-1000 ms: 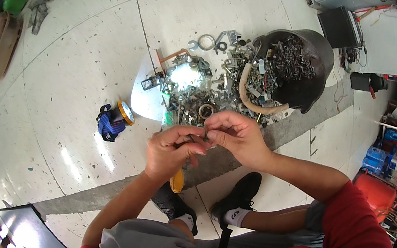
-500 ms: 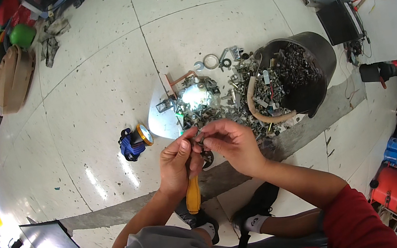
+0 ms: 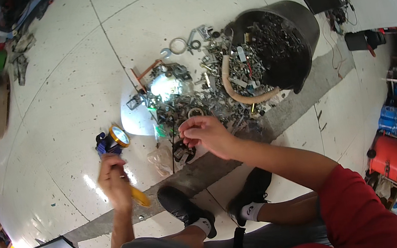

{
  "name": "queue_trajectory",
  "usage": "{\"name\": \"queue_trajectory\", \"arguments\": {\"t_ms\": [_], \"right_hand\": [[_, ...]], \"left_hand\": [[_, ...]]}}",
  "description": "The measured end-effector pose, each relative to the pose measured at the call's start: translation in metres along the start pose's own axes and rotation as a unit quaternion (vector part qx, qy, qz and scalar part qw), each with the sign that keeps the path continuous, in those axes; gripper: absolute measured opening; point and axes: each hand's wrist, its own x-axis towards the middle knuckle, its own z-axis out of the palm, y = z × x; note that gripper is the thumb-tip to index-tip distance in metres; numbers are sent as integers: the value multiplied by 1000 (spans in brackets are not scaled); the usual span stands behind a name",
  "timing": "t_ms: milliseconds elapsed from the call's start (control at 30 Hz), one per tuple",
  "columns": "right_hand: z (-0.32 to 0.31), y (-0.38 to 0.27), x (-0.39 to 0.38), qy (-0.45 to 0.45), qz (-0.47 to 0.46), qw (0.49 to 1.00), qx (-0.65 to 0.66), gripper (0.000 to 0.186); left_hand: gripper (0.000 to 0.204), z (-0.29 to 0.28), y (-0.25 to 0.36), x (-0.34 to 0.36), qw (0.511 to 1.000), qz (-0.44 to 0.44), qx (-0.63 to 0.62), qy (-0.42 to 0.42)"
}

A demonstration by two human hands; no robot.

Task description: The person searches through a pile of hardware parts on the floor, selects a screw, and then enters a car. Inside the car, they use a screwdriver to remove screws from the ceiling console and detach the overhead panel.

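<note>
- Head view: a yellow-handled tool (image 3: pixel 140 197) is at the near left, its handle jutting out below the person's left hand (image 3: pixel 113 183). That hand is blurred, fingers curled around the tool; a loose grip could let it drop.
- Just beyond the left hand sits a headlamp (image 3: pixel 119 136) with a blue strap (image 3: pixel 102 145). A careless knuckle could knock it over or snag the strap.
- To the right, the right hand (image 3: pixel 206 135) hangs over the near edge of a pile of metal parts (image 3: pixel 207 99). Its thumb and fingertips are drawn close together; I cannot tell whether they pinch anything. Any small piece slipping from them would be hard to find among similar parts.
- Farther right, a black bucket (image 3: pixel 310 28) lies on its side; a bump could roll it and spill its contents.
- Nearest me, a forward step by the left shoe (image 3: pixel 177 201) could crush a clear plastic bag (image 3: pixel 160 160).
</note>
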Motion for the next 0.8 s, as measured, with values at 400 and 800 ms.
{"name": "queue_trajectory", "arguments": {"t_ms": [400, 800], "right_hand": [[-25, -35, 94, 269, -182, 734, -597, 50], [-23, -1, 46, 180, -243, 761, -574, 57]], "left_hand": [[95, -67, -74, 47, 849, 51, 524, -43], [57, -35, -42, 66, 843, 49, 524, -111]]}}
